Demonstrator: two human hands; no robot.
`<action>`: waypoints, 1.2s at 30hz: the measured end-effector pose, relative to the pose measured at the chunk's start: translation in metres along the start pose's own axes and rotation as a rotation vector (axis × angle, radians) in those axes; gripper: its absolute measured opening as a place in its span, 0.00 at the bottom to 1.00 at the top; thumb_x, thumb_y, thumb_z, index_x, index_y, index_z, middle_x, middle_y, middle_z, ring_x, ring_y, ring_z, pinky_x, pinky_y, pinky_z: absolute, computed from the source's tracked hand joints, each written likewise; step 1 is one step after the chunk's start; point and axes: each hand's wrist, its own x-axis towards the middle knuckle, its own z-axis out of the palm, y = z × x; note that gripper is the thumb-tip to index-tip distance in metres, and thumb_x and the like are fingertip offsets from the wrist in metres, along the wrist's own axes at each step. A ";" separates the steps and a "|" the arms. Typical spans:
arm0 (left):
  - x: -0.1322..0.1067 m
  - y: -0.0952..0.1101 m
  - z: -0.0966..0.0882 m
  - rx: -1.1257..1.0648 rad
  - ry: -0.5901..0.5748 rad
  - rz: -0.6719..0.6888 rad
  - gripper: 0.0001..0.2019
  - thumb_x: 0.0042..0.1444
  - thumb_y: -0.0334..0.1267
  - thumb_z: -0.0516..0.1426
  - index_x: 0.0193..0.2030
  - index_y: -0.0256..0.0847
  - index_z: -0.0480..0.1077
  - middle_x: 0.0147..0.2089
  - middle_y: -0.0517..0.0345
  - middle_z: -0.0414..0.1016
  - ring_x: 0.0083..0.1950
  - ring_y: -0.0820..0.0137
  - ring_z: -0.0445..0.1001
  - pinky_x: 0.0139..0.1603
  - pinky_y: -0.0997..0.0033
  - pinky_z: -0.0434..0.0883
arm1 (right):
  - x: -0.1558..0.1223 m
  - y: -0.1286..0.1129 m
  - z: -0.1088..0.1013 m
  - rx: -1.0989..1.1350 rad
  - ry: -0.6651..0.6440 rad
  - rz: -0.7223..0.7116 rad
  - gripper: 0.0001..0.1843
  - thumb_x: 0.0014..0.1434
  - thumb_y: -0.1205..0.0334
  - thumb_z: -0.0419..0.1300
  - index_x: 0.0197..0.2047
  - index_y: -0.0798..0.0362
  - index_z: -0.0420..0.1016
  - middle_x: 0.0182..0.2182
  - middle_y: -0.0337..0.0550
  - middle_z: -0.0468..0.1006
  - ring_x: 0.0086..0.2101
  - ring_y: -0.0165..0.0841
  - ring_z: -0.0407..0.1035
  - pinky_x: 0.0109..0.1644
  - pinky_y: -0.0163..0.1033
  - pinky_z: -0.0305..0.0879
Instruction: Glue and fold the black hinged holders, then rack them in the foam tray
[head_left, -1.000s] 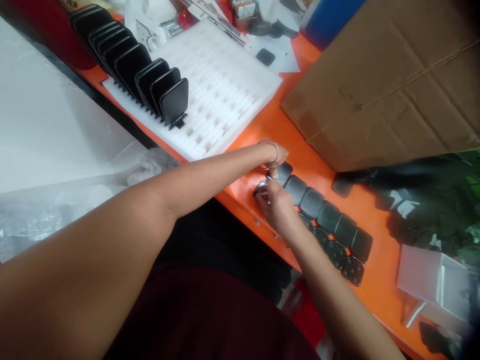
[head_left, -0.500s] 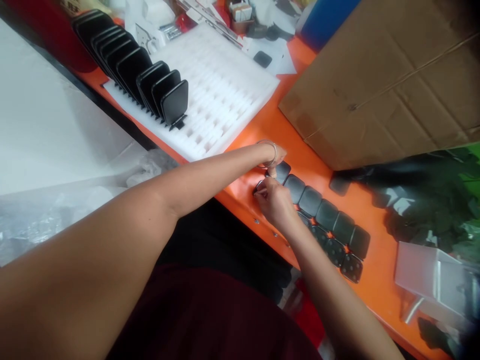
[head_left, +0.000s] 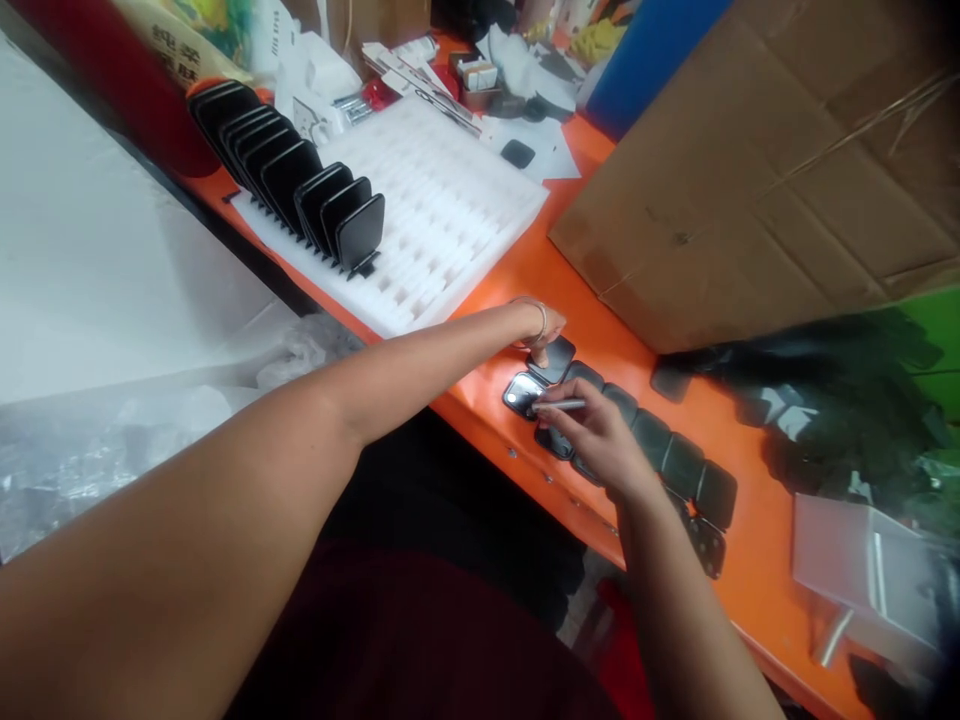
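- The right hand pinches a thin silver tool, fingers closed round it, its tip lying over the shiny opened piece at the near end of the rows. If the tip slides off, I judge it could scratch that glossy face.
- The left hand presses a fingertip on the black square piece just beside it (whether the other fingers are curled or spread, I cannot tell). Ease that pressure and the piece could skid.
- The row of black squares lies touching under the right wrist; a drag of the forearm may well scatter them.
- The pieces sit near the orange table edge, so a nudge could drop one.
- Farther off, the white foam tray holds upright black plates, well clear.
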 end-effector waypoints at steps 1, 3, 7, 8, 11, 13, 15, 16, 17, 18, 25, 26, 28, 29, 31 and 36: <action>-0.001 0.001 -0.001 0.021 -0.007 0.006 0.18 0.40 0.41 0.65 0.40 0.45 0.72 0.38 0.54 0.74 0.37 0.60 0.71 0.33 0.66 0.61 | 0.004 0.003 0.002 -0.076 0.037 -0.008 0.09 0.56 0.56 0.59 0.36 0.51 0.66 0.32 0.43 0.75 0.31 0.34 0.70 0.34 0.39 0.67; -0.004 0.002 -0.003 0.067 -0.017 0.017 0.18 0.42 0.41 0.64 0.42 0.45 0.72 0.40 0.53 0.75 0.36 0.61 0.71 0.32 0.67 0.60 | 0.013 0.008 0.008 -0.237 0.066 -0.026 0.06 0.57 0.58 0.56 0.37 0.51 0.65 0.30 0.43 0.75 0.30 0.35 0.71 0.34 0.40 0.66; -0.007 0.003 -0.003 0.093 -0.017 0.023 0.18 0.43 0.40 0.63 0.43 0.45 0.72 0.42 0.52 0.75 0.36 0.61 0.71 0.31 0.67 0.61 | 0.028 0.016 0.021 -0.532 0.147 -0.099 0.03 0.53 0.66 0.52 0.34 0.51 0.61 0.32 0.48 0.74 0.33 0.39 0.71 0.37 0.42 0.66; -0.006 0.003 -0.003 0.086 -0.018 0.020 0.18 0.43 0.40 0.63 0.44 0.45 0.72 0.41 0.52 0.75 0.36 0.61 0.71 0.31 0.67 0.61 | 0.030 0.017 0.023 -0.586 0.160 -0.119 0.04 0.52 0.67 0.51 0.34 0.51 0.60 0.34 0.50 0.74 0.34 0.39 0.70 0.37 0.43 0.66; -0.003 0.001 -0.002 0.047 -0.030 0.020 0.19 0.43 0.40 0.63 0.45 0.47 0.72 0.41 0.53 0.76 0.36 0.61 0.71 0.32 0.66 0.62 | 0.033 0.018 0.023 -0.671 0.113 -0.155 0.07 0.51 0.68 0.51 0.36 0.52 0.59 0.35 0.52 0.73 0.35 0.41 0.70 0.37 0.43 0.66; 0.000 0.000 -0.001 0.031 -0.028 0.022 0.19 0.43 0.40 0.64 0.45 0.47 0.72 0.42 0.53 0.76 0.36 0.61 0.72 0.34 0.65 0.63 | 0.033 0.018 0.021 -0.686 0.087 -0.163 0.09 0.51 0.68 0.51 0.37 0.52 0.59 0.34 0.52 0.73 0.34 0.41 0.70 0.36 0.43 0.66; 0.002 0.000 -0.001 0.043 -0.009 0.022 0.19 0.41 0.40 0.65 0.44 0.47 0.73 0.42 0.54 0.76 0.38 0.60 0.72 0.35 0.65 0.63 | 0.032 0.018 0.018 -0.687 0.090 -0.174 0.09 0.50 0.69 0.51 0.37 0.51 0.59 0.34 0.51 0.74 0.34 0.41 0.70 0.36 0.42 0.65; 0.003 0.001 0.000 0.055 -0.001 0.020 0.19 0.41 0.40 0.65 0.44 0.47 0.73 0.43 0.54 0.76 0.39 0.60 0.72 0.36 0.65 0.63 | 0.032 0.018 0.017 -0.684 0.087 -0.183 0.09 0.50 0.69 0.51 0.37 0.51 0.59 0.34 0.51 0.74 0.34 0.41 0.70 0.36 0.42 0.65; 0.003 0.001 0.000 0.064 0.000 0.019 0.19 0.41 0.40 0.65 0.43 0.47 0.73 0.43 0.54 0.76 0.39 0.60 0.72 0.37 0.64 0.63 | 0.032 0.018 0.016 -0.679 0.076 -0.194 0.09 0.50 0.70 0.51 0.37 0.51 0.59 0.34 0.51 0.74 0.34 0.40 0.70 0.36 0.42 0.65; 0.004 0.002 0.000 0.071 -0.004 0.015 0.19 0.41 0.40 0.65 0.44 0.47 0.73 0.43 0.54 0.75 0.40 0.60 0.71 0.37 0.64 0.63 | 0.032 0.018 0.015 -0.673 0.060 -0.203 0.09 0.50 0.70 0.51 0.36 0.51 0.60 0.34 0.50 0.74 0.34 0.39 0.70 0.36 0.41 0.65; 0.004 0.001 0.000 0.055 -0.005 0.031 0.19 0.42 0.38 0.65 0.44 0.45 0.73 0.43 0.54 0.75 0.44 0.59 0.70 0.40 0.65 0.63 | 0.033 0.016 0.014 -0.669 0.075 -0.163 0.05 0.51 0.70 0.53 0.33 0.52 0.62 0.33 0.48 0.74 0.30 0.37 0.70 0.34 0.39 0.64; 0.004 0.001 0.000 0.049 0.002 0.041 0.19 0.41 0.37 0.65 0.43 0.45 0.73 0.43 0.54 0.75 0.44 0.59 0.69 0.40 0.65 0.63 | 0.034 0.015 0.014 -0.679 0.078 -0.158 0.05 0.50 0.70 0.54 0.32 0.52 0.62 0.32 0.48 0.74 0.30 0.36 0.69 0.33 0.39 0.63; 0.004 0.000 0.000 0.036 -0.001 0.029 0.18 0.41 0.37 0.65 0.43 0.46 0.73 0.42 0.55 0.75 0.44 0.60 0.70 0.39 0.65 0.64 | 0.035 0.010 0.011 -0.668 0.038 -0.151 0.05 0.50 0.71 0.54 0.31 0.52 0.63 0.31 0.46 0.74 0.29 0.35 0.69 0.33 0.37 0.62; 0.004 0.000 0.000 0.022 -0.010 0.010 0.18 0.41 0.38 0.65 0.42 0.47 0.73 0.41 0.56 0.75 0.42 0.60 0.70 0.39 0.65 0.64 | 0.035 0.008 0.009 -0.646 0.001 -0.144 0.05 0.50 0.71 0.54 0.31 0.52 0.64 0.30 0.44 0.74 0.28 0.34 0.69 0.32 0.37 0.62; 0.004 0.001 0.000 -0.011 -0.016 -0.025 0.18 0.40 0.38 0.65 0.42 0.47 0.73 0.41 0.56 0.76 0.40 0.60 0.71 0.37 0.65 0.65 | 0.036 0.003 0.004 -0.591 -0.069 -0.122 0.05 0.50 0.71 0.54 0.31 0.52 0.64 0.28 0.41 0.74 0.28 0.33 0.68 0.31 0.36 0.61; 0.001 0.001 -0.001 -0.009 -0.011 -0.012 0.18 0.40 0.40 0.66 0.41 0.47 0.73 0.43 0.55 0.76 0.40 0.60 0.71 0.36 0.66 0.64 | 0.036 -0.005 -0.006 -0.464 -0.244 -0.087 0.03 0.53 0.66 0.56 0.34 0.51 0.68 0.28 0.40 0.75 0.29 0.33 0.69 0.31 0.36 0.63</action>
